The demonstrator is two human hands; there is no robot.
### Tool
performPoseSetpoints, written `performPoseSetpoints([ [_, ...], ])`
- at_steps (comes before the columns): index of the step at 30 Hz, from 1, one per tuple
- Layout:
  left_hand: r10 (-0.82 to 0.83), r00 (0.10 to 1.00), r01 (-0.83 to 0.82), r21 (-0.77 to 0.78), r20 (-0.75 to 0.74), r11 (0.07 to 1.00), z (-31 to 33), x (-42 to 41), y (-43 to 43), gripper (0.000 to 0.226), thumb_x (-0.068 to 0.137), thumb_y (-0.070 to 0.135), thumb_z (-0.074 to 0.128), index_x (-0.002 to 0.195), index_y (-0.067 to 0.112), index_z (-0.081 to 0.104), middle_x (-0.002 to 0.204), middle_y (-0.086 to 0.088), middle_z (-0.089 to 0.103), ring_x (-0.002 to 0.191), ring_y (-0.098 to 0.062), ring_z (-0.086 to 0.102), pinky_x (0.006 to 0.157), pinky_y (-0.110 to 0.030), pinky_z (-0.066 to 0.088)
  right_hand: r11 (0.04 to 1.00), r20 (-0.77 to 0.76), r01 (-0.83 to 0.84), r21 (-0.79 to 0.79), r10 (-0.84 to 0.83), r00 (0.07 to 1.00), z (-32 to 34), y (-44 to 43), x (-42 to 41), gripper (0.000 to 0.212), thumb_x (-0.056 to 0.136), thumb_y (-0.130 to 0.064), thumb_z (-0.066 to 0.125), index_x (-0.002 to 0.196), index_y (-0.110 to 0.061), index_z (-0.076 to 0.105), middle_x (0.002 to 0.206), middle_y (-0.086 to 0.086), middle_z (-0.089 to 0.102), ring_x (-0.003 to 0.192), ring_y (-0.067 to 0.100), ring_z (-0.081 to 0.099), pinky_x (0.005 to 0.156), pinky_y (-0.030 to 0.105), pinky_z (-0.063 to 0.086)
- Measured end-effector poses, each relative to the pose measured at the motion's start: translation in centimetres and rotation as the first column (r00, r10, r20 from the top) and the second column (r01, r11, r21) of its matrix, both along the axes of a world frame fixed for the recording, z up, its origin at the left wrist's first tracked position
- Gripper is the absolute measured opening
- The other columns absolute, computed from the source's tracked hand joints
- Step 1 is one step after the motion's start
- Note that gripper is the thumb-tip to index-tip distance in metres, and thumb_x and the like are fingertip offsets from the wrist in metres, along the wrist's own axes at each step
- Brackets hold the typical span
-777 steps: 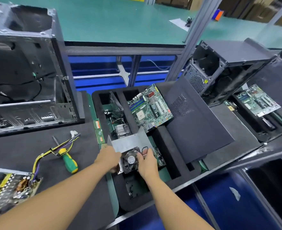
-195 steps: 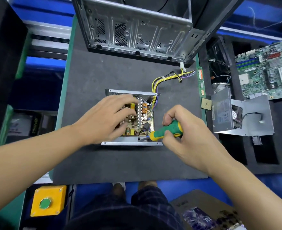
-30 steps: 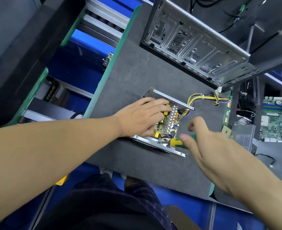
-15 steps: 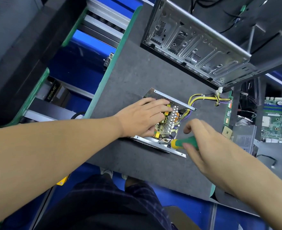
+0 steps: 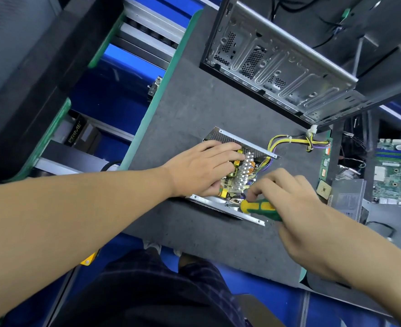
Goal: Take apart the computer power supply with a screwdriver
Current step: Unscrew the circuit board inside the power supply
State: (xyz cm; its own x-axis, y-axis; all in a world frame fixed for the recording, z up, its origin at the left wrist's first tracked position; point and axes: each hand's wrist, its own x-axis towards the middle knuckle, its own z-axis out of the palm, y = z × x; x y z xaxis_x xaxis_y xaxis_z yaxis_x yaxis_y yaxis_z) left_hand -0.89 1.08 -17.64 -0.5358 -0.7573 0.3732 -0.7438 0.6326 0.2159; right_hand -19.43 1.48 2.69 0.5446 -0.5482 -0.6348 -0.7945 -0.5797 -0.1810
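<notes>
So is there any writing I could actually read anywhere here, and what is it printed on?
"PRIME": on the dark box low down at the left.
The grey metal box beside the green circuit board has a label, too blurred to read.
The print on the green circuit board is too small to read.
The power supply and the screwdriver show no readable text.

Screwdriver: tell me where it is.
Head view, centre-right: the screwdriver is gripped in the right hand, tip at the near edge of the open power supply.
</notes>
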Motion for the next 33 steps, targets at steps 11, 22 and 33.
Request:
performPoseSetpoints([
  [11, -0.005, 1.0, 0.005, 0.008, 0.006, 1.0, -0.1, 0.0, 0.0, 0.022, 0.083, 0.02, 0.046, 0.098, 0.01, 0.059, 0.146, -0.006, 0.05, 0.144, -0.027, 0.034, 0.115, -0.042, 0.03, 0.988, 0.045, 0.026, -0.155, -0.02, 0.999, -0.8, 0.4, -0.7, 0.03, 0.093, -0.015, 0.048, 0.108, -0.038, 0.036, 0.112, -0.017, 0.033, 0.093, 0.014, 0.037, 0.08, 0.033, 0.046],
  [22, -0.012, 1.0, 0.012, 0.012, 0.018, 1.0, 0.0, 0.1, -0.1, 0.024, 0.082, 0.022, 0.047, 0.1, 0.01, 0.058, 0.147, -0.007, 0.049, 0.144, -0.028, 0.033, 0.116, -0.043, 0.03, 0.964, 0.0, 0.104, -0.246, -0.107, 0.994, -0.3, 0.6, 0.2, 0.017, 0.099, -0.046, 0.02, 0.107, -0.033, 0.027, 0.107, -0.009, 0.044, 0.091, 0.021, 0.057, 0.077, 0.036, 0.049],
  [33, -0.047, 0.996, 0.044, 0.038, 0.082, 0.998, 0.3, 0.5, -0.1, 0.025, 0.089, 0.029, 0.049, 0.102, 0.011, 0.06, 0.15, -0.006, 0.046, 0.145, -0.028, 0.031, 0.115, -0.043, 0.031, 0.949, -0.026, 0.081, -0.306, -0.094, 0.995, -0.8, 1.0, 0.3, 0.029, 0.099, -0.051, 0.017, 0.113, -0.031, 0.033, 0.111, -0.009, 0.048, 0.091, 0.019, 0.058, 0.074, 0.033, 0.05],
])
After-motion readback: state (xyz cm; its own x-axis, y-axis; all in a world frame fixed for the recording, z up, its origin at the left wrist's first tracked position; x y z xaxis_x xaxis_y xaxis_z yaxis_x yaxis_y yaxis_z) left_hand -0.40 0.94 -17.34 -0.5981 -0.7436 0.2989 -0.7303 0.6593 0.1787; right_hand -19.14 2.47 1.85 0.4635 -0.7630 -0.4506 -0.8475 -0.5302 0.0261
